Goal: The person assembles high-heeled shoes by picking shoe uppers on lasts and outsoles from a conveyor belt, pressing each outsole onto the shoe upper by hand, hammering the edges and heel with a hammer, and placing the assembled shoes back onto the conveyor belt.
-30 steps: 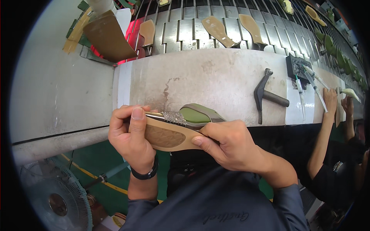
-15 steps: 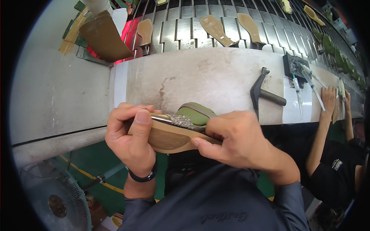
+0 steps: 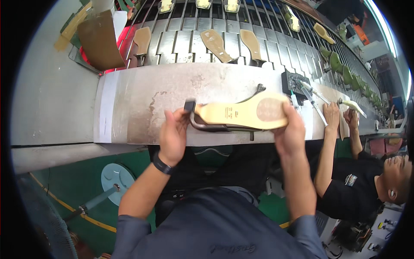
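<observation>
A heeled sandal [image 3: 241, 114] is held sole up above the workbench, its pale yellow-tan underside facing me and its toe to the right. The fingers of my right hand [image 3: 291, 129] are closed around the toe end. At the other end is a dark block heel [image 3: 189, 105]. My left hand [image 3: 174, 134] is beside this heel, thumb spread away and fingertips at or just behind it; whether they touch is unclear. The upper is mostly hidden beneath the sole. Behind the sandal lies a hammer [image 3: 260, 88], with only its head end and a bit of handle showing.
Syringes [image 3: 314, 103] lean on a black block [image 3: 290, 82] at the right of the workbench [image 3: 129, 99]. Beyond it, several soles [image 3: 214, 45] rest on a metal slat conveyor [image 3: 189, 41]. A co-worker's hand [image 3: 331, 114] works at right. A fan stands lower left.
The sandal has turned from tilted close to me to sole up, farther over the bench. My right hand has moved to the toe, my left to the heel. The view has shifted.
</observation>
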A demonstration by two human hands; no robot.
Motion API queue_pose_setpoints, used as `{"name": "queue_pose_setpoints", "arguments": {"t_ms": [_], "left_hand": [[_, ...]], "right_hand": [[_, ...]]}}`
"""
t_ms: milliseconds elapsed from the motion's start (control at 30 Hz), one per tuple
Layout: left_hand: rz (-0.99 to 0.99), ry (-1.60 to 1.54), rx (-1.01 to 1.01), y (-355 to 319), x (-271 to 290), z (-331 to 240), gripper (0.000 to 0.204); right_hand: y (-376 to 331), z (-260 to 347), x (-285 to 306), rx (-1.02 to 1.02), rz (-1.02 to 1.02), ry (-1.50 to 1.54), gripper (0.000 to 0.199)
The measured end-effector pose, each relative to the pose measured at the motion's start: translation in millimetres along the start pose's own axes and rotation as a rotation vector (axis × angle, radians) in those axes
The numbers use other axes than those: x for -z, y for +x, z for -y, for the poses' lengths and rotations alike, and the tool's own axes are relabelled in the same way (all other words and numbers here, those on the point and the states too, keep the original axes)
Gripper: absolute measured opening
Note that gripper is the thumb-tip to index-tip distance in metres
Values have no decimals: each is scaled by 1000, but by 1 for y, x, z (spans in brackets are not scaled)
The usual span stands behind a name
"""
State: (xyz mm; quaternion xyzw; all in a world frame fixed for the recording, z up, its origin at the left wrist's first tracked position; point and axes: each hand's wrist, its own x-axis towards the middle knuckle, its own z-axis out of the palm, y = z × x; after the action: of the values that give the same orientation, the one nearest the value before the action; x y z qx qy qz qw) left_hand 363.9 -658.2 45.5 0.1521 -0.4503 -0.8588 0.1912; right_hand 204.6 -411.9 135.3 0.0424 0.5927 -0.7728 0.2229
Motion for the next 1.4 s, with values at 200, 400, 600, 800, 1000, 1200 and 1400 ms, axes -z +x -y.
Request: {"name": "queue_pose_setpoints", "arguments": {"t_ms": [200,400,600,800,1000,1200,1400], "left_hand": [[-223,271,-205,28,-16,-44,81],[276,848,-606,53,-11,-76,85],[235,760,-559,51,-9,-71,87],[146,475,-344,48,-2,-60,106],[145,650,-522,47,-4,-61,105],[155,662,-524,47,0,-64,103],[170,664,-534,48,4,-64,100]], "right_hand": [[-77,-43,-5,-78,256,-9,43],[-57,-6,-75,575,487,-891,51],[-27,11,-127,1069,761,-1032,53],[-32,-6,-130,1321,565,-1004,37],[-20,-30,-139,1324,570,-980,38],[-21,-34,-143,1343,546,-962,38],[-21,-39,-147,1316,530,-965,37]]}}
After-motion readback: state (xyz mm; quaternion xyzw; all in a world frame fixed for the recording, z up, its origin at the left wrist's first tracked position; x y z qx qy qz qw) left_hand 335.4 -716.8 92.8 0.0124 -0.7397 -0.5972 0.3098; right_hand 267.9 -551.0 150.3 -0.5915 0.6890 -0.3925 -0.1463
